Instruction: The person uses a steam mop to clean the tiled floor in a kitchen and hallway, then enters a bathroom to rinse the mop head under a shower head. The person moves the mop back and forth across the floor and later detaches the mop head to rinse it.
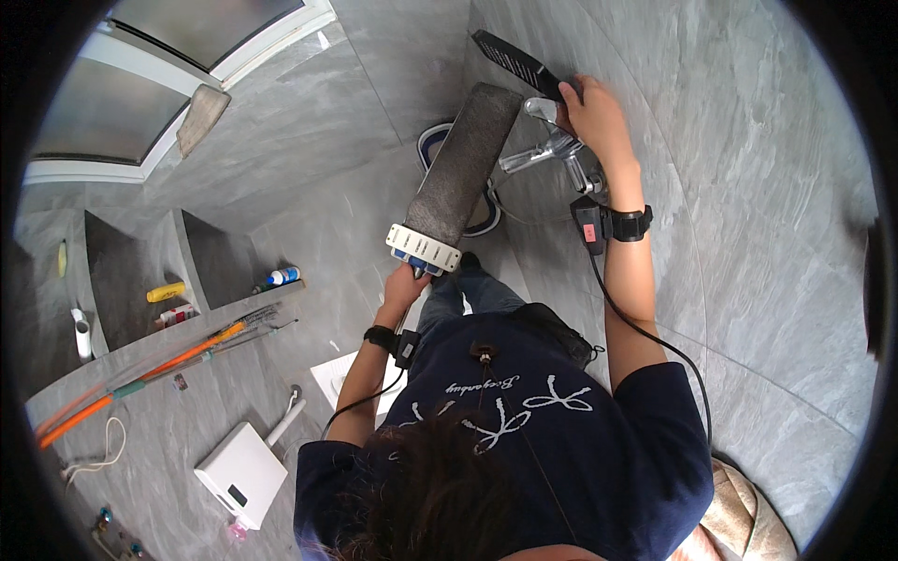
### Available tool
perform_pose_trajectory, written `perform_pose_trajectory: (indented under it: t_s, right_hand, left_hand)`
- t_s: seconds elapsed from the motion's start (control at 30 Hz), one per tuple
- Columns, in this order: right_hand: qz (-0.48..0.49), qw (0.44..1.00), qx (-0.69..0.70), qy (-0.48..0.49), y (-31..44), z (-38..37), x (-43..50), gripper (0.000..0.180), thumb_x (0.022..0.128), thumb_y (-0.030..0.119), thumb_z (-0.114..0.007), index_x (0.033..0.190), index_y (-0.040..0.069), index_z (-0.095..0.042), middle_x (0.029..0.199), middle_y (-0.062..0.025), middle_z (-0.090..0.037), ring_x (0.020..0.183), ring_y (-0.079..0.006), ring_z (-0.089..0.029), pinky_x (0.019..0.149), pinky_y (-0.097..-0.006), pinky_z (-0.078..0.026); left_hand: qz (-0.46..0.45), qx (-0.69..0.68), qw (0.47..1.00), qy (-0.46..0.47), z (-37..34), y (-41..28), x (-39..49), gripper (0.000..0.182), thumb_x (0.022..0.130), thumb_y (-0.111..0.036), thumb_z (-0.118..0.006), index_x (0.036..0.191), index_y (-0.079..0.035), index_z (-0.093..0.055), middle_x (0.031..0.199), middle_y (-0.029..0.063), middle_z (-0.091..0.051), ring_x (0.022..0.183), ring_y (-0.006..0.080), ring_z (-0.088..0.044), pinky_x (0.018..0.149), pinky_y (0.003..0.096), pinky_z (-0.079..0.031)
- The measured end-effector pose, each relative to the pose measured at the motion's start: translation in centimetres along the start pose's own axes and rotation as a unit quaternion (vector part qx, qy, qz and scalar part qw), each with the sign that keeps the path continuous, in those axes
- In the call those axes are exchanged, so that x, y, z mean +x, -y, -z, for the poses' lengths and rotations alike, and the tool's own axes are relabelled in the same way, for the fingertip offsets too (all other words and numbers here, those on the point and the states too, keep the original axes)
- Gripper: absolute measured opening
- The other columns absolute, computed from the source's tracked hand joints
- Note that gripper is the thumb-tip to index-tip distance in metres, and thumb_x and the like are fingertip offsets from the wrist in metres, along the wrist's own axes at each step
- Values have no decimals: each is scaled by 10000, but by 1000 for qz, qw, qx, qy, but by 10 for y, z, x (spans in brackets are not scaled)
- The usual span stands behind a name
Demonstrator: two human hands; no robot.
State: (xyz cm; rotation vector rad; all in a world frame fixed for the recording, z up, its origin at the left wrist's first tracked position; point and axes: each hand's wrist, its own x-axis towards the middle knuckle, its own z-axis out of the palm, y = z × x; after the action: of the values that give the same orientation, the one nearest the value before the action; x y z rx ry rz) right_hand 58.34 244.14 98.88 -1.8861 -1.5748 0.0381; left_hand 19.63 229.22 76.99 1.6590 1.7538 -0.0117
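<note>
My left hand [405, 289] grips the pole of a flat mop just below its cream plastic clamp bar [423, 248] and blue joint. The mop's long dark grey pad [464, 158] slants up and right, its far end near the faucet. My right hand [602, 116] is closed around the handle of a black hand shower [518, 63], which points up and left. Below that hand, a chrome mixer faucet [559, 145] is fixed to the grey tiled wall. A thing with a blue-and-white rim [493, 226] lies partly hidden behind the pad.
Wall niches on the left hold a yellow bottle [165, 292] and a blue-and-white bottle [283, 275]. Below them are orange poles [189, 360] and a white box [242, 475]. A window [151, 98] is at upper left. Cables run from both wrist-worn devices along my arms.
</note>
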Motion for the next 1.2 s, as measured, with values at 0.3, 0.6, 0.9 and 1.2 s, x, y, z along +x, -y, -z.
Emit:
perform_pose_trajectory:
  t_s: [0.3, 0.6, 0.9, 1.2]
  right_hand:
    - [-129, 983, 68, 108, -8, -8, 24, 477, 734, 193, -653, 1159, -17, -601, 991, -225, -666, 959, -327, -649, 847, -363, -494]
    - [-134, 956, -133, 226, 6, -3, 50, 317, 654, 155, -726, 922, -3, -664, 956, -226, -663, 954, -376, -638, 790, -428, -527]
    - [-134, 986, -61, 79, 6, 2, 35, 403, 650, 200, -759, 1024, 66, -691, 930, -170, -681, 871, -328, -662, 740, -387, -536]
    - [-74, 995, 43, -51, 48, 51, 15, 422, 678, 220, -716, 1079, 91, -685, 748, -124, -676, 739, -314, -660, 683, -377, -516]
  left_hand:
    - [9, -6, 1000, 13, 8, -5, 8, 518, 745, -392, -702, 1027, 22, -570, 944, 249, -650, 879, 412, -627, 759, 473, -505]
    - [12, -27, 999, 14, 18, -3, 25, 508, 752, -403, -695, 1009, 18, -571, 932, 245, -653, 869, 413, -631, 752, 479, -505]
    - [-7, -11, 1000, 8, 19, -1, 32, 511, 755, -425, -682, 972, 24, -569, 885, 252, -654, 838, 425, -631, 729, 495, -504]
    - [-8, 19, 1000, -19, 23, 0, 20, 502, 754, -413, -676, 1001, 11, -568, 900, 246, -655, 843, 421, -630, 737, 495, -503]
